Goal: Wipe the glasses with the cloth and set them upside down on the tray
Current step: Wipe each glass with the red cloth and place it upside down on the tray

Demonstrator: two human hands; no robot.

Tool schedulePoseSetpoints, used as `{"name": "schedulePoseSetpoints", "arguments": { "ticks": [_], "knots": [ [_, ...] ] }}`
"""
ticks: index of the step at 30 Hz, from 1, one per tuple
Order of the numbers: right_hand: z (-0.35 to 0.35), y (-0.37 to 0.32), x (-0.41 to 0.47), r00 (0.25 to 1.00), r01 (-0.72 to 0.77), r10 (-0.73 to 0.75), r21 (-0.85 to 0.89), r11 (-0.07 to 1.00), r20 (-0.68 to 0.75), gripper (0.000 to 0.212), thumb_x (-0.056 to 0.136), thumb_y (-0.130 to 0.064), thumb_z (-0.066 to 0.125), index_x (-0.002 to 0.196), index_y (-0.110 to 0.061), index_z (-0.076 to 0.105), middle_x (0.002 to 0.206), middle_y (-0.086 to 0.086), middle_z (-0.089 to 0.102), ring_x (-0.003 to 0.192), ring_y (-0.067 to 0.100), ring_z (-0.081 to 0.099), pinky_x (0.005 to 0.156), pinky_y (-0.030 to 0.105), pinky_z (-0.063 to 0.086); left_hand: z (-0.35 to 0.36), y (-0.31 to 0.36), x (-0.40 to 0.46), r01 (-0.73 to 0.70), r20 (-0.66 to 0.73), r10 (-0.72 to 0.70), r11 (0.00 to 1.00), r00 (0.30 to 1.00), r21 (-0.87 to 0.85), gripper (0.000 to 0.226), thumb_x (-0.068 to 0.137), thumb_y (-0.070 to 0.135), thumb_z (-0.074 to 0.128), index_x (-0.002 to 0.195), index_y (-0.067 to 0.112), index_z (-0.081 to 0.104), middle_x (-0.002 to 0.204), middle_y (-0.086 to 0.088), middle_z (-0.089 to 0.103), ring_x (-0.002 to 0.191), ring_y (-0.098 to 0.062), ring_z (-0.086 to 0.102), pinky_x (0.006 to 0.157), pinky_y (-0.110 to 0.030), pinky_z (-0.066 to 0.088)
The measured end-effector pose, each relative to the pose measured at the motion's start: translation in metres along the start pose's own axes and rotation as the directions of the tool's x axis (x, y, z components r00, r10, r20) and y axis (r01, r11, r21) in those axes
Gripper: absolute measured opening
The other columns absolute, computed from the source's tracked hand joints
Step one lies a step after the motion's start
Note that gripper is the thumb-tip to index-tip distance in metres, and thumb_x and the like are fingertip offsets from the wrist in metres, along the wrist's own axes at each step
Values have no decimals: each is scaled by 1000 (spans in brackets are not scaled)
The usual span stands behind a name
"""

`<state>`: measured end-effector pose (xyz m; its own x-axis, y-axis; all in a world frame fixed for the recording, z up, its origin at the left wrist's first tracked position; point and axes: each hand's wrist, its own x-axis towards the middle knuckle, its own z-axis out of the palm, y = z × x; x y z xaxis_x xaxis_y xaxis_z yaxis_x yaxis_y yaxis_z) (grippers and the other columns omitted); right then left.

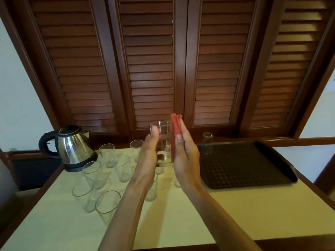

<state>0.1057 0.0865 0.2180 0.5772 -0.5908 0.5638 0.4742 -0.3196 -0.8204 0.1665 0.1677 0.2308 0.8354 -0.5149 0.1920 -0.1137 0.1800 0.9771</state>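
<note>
My left hand grips a clear glass, held upright above the table with its rim up. My right hand holds a folded red cloth flat against the right side of that glass. One glass stands upside down at the far left corner of the dark tray. Several more clear glasses stand rim up on the cream table top, to the left of and beneath my arms.
A steel electric kettle with a black handle stands at the table's far left corner. Brown louvred shutters rise right behind the table. The cream table ends in a wooden front edge near me.
</note>
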Motion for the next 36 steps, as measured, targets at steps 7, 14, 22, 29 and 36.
{"name": "schedulePoseSetpoints", "arguments": {
  "ticks": [7, 14, 22, 29, 36],
  "knots": [
    [4, -5, -12, 998, 43, -38, -98, 994, 46, 43, 109, -20, 38, 152, -26, 36, 149, -26, 46, 140, -5, 42, 112, 16, 37, -1, -2, -1, -10, 5, 10, 998, 1000, -70, 61, 90, 62, 65, 137, 24, 63, 119, 1, 77, 115, -17, 71, 96, -43, 57],
    [-2, -5, -30, 994, -63, 66, -39, 997, 81, 43, 110, -22, 38, 153, -28, 37, 139, -24, 58, 134, 4, 51, 114, 35, 42, -3, 2, 3, -36, -54, 34, 999, 998, -30, 66, 90, 73, 55, 135, 26, 65, 123, 1, 75, 118, -16, 69, 101, -46, 55],
    [-2, 2, -4, 998, -58, 58, -2, 998, -5, 43, 109, -30, 38, 151, -36, 35, 128, -19, 65, 120, 3, 63, 99, 33, 54, 2, -12, -6, -66, -39, 61, 988, 997, -141, 44, 95, 55, 48, 123, 32, 74, 110, -2, 80, 102, -12, 74, 82, -26, 58],
    [2, 0, -3, 1000, -5, 5, -76, 997, 7, 43, 111, -22, 35, 152, -30, 32, 133, -20, 60, 120, -4, 60, 94, 23, 55, 3, -13, -7, 20, -30, -24, 991, 999, -129, 64, 104, 61, 26, 131, 20, 67, 104, 4, 80, 91, -9, 76, 72, -26, 59],
    [3, -10, -28, 997, -14, 17, -50, 999, 72, 42, 109, -14, 39, 150, -22, 39, 131, -34, 51, 123, -21, 48, 100, 4, 38, -2, -6, 5, -146, -129, 142, 989, 981, -20, 44, 101, 61, 51, 117, 25, 70, 115, -22, 70, 95, -22, 70, 79, -33, 58]
  ]
}}
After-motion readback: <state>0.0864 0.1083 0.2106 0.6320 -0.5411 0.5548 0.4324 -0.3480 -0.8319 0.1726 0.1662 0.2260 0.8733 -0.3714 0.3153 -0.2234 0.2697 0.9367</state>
